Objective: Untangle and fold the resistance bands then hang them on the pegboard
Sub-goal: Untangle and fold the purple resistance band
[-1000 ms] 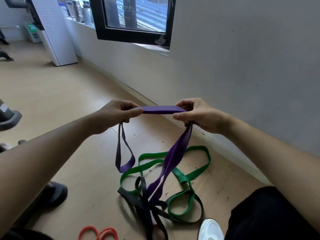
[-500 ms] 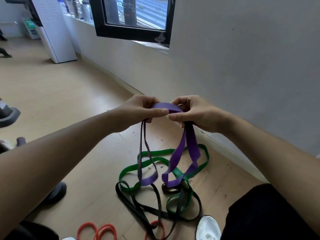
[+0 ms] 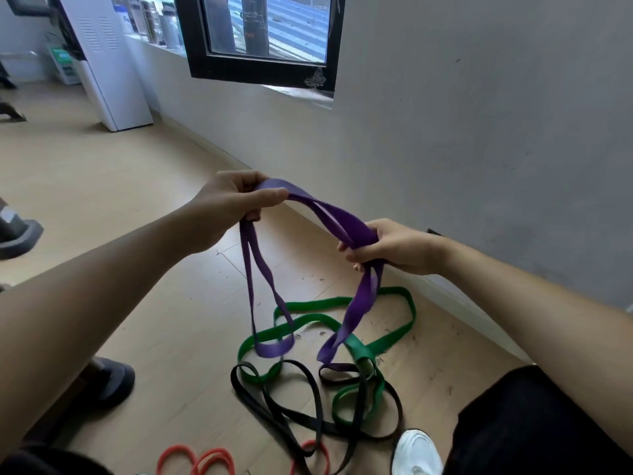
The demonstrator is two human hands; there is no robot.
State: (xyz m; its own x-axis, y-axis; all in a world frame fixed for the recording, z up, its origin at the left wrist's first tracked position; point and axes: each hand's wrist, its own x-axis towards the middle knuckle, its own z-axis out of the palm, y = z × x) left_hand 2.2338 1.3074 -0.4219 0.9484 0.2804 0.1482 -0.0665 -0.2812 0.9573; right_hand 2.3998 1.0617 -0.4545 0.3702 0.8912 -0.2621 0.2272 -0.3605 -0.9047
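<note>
Both hands hold a purple resistance band (image 3: 334,219) in the air above the floor. My left hand (image 3: 236,200) pinches one fold of it up high, and a loop hangs down from that hand. Lower and to the right, my right hand (image 3: 387,246) grips the doubled band, with a second loop dangling below. On the floor beneath lie a green band (image 3: 387,341) and a black band (image 3: 274,409), tangled together. A red band (image 3: 202,459) lies at the bottom edge. No pegboard is in view.
A grey wall (image 3: 479,114) with a black-framed window (image 3: 263,70) runs along the right. A white unit (image 3: 109,63) stands at the back left. My white shoe (image 3: 416,452) is by the bands, a dark shoe (image 3: 113,382) and grey equipment base (image 3: 17,231) to the left.
My hands have moved apart again; the right one dropped lower and rightward, sliding along the band. The purple band now hangs free of the pile in two loops.
</note>
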